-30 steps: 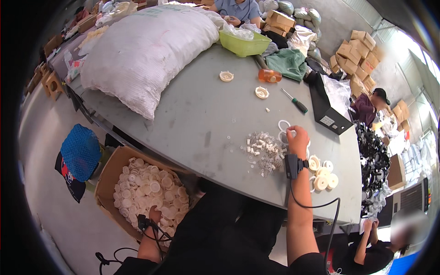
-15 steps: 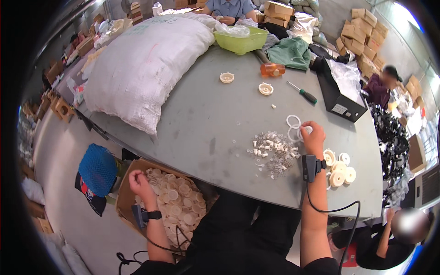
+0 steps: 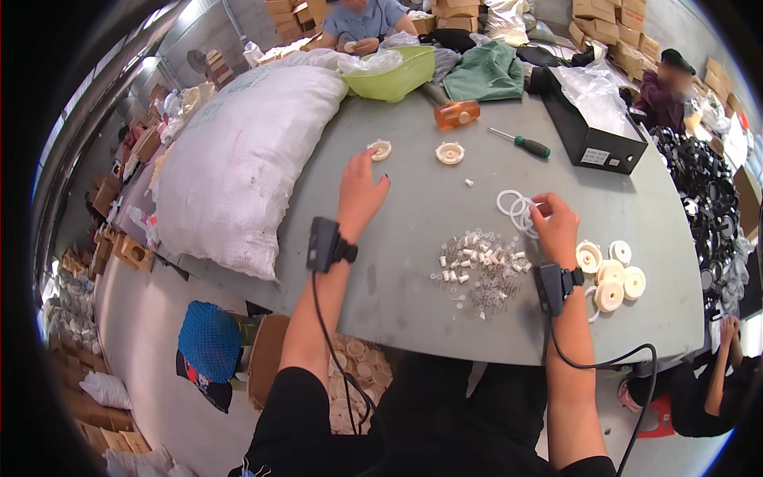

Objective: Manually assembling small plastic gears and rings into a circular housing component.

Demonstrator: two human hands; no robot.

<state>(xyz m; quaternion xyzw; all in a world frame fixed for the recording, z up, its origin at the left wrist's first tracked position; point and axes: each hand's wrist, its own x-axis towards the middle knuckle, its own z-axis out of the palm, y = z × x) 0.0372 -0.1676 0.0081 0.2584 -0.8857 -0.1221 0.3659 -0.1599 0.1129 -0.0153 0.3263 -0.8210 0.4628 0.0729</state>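
The room is being lined at the back with stacked cardboard boxes (image 3: pixel 600 33), and the pale floor (image 3: pixel 155 350) is being flanked on the left by bags and cartons. The grey bench (image 3: pixel 381 294) is being covered along its left side by a bulging white sack (image 3: pixel 238 151). Beyond its right edge, a heap of black parts (image 3: pixel 707 211) is being lit from the side. Across the bench, something small and pale is being handled by a person in a blue shirt (image 3: pixel 377 25). Below the near edge, pale round pieces (image 3: pixel 367 374) are being held in an open carton (image 3: pixel 269 358). Clear plastic is being held in a black box (image 3: pixel 604 147) at the far right.

The nearer cream part (image 3: pixel 384 149) is being met by the left hand (image 3: pixel 362 191), fingers partly spread; whether it is being gripped cannot be told. White rings (image 3: pixel 520 202) are being touched by the right hand (image 3: pixel 559 226), fingers curled; a firm hold cannot be confirmed. Between the hands, tiny plugs and clear bits (image 3: pixel 485 270) are being left loosely scattered.
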